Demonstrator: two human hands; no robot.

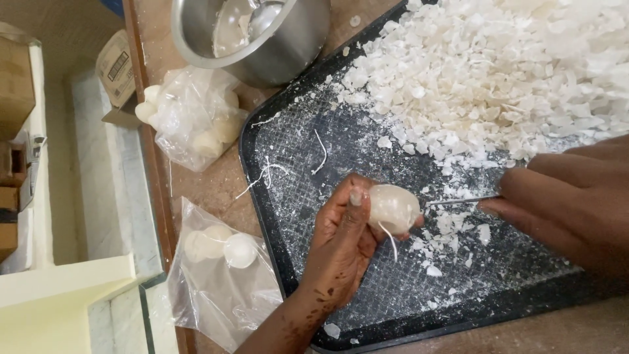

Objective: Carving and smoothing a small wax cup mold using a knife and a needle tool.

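My left hand point(341, 249) grips a white egg-shaped wax candle point(393, 208) over a black tray point(288, 216); a short wick hangs from the candle. Coming in from the right, my right hand point(570, 203) pinches a thin metal blade point(462, 199) whose tip touches the candle's side. A big heap of white wax flakes point(504, 72) fills the tray's far right part, and loose flakes lie under the candle.
A steel pot point(262, 33) stands beyond the tray. A plastic bag of white candles point(196, 115) lies left of it, and another bag holding two round candles point(223, 262) lies near the table's left edge. A cardboard box point(116, 65) sits at the far left.
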